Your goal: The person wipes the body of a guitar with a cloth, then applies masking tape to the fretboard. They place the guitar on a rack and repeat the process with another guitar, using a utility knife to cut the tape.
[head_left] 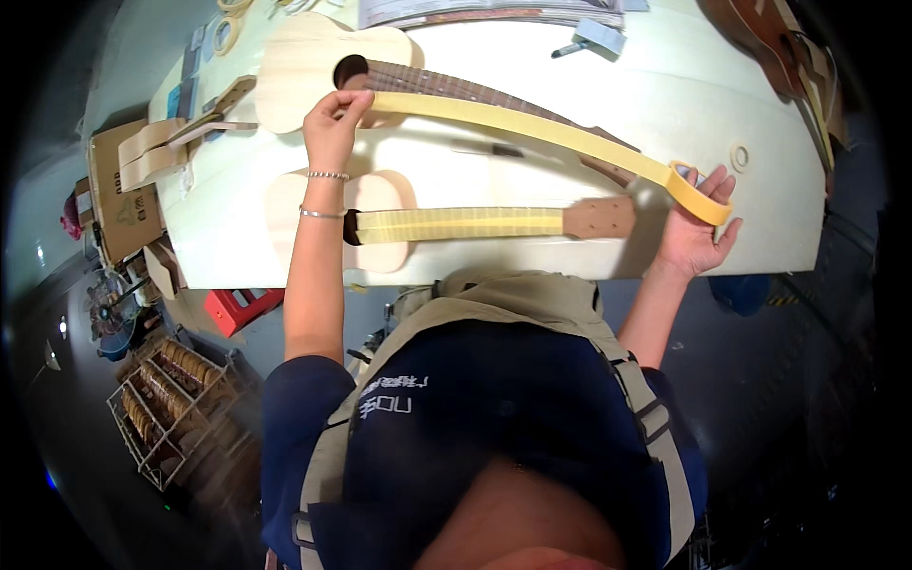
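Between my hands stretches a strip of yellow masking tape (pixel 513 121), running above the dark fretboard (pixel 456 87) of an unpainted ukulele (pixel 294 71). My left hand (pixel 334 122) pinches the strip's free end near the sound hole. At the other end, the tape roll (pixel 701 201) hangs around the fingers of my right hand (pixel 693 228), palm up. Nearer to me lies a second pale ukulele (pixel 385 195), its fretboard covered with yellow tape (pixel 465 224) and its brown headstock (pixel 600 218) bare. My left forearm hides part of its body.
A small tape roll (pixel 739 157) lies on the white table (pixel 760 228) beyond my right hand. Farther back are a grey block (pixel 598 38) and papers (pixel 475 11). A brown instrument (pixel 755 43) sits far right; a cardboard box (pixel 125 195) stands off the left edge.
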The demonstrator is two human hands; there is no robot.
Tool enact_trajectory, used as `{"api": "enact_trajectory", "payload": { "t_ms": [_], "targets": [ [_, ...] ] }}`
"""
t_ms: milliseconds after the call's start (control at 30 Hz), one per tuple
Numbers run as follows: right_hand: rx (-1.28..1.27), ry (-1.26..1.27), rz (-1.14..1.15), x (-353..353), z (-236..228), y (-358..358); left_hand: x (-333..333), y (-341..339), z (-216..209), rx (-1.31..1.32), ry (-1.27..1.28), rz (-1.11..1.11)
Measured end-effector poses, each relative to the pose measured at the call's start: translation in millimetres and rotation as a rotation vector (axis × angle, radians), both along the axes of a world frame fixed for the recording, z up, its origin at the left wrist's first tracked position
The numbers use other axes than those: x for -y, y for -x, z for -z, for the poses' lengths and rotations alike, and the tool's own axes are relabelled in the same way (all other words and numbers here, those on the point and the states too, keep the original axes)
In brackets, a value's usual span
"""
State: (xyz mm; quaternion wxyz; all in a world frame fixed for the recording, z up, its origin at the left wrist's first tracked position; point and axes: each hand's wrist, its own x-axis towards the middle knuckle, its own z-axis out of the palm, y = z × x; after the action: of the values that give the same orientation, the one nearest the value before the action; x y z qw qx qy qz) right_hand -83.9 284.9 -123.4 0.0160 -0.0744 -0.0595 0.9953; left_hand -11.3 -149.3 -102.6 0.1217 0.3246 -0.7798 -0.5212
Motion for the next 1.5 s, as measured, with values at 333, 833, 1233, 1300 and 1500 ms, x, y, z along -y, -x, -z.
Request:
{"api": "enact_trajectory", "payload": {
  "t_ms": [333, 833, 1233, 1300, 1500],
  "targets": [
    [-0.096, -2.364, -0.154, 60, 12, 0, 53, 40, 23, -0.043, 0.035, 0.139],
    [0.003, -2.013, -0.124, 61, 15, 0, 21, 36, 17, 0.012, 0.940, 0.311],
    [0.073, -2.215, -0.064, 66, 13, -2, -111, 24, 20, 0.265, 0.982, 0.724],
    [0.035, -2.226, -0.050, 63, 26, -5, -166, 27, 18, 0.134, 0.792, 0.851],
    [0.007, -2.082, 0.033, 70, 41, -8, -179, 20, 17, -0.117, 0.500, 1.244]
  ]
}}
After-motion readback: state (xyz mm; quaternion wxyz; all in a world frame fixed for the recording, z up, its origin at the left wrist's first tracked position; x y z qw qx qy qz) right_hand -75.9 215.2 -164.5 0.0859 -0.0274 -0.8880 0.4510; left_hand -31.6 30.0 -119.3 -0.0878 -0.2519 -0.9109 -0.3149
